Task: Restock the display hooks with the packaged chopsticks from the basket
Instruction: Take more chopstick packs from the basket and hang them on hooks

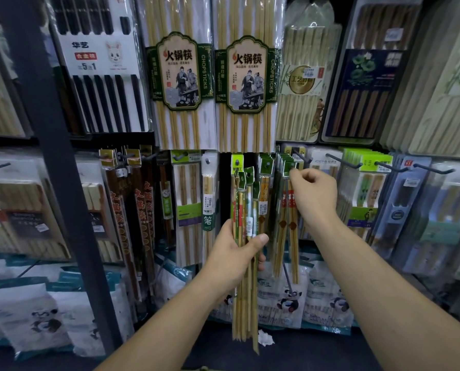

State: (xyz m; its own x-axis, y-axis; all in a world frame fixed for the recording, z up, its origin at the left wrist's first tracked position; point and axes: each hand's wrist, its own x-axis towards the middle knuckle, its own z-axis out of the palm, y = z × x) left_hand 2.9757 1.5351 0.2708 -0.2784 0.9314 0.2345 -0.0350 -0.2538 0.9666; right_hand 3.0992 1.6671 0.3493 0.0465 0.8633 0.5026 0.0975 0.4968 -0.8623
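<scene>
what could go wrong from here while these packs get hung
1. The left hand grips several loose packs in one bundle, so one may slide out and drop.
2. The right hand pinches a green header at a crowded hook. The hole could miss the tip, or the move could knock neighbouring packs off.

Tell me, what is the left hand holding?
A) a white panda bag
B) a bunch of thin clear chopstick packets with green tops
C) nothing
B: the left hand grips a bunch of thin clear chopstick packets with green card tops, held upright.
</scene>
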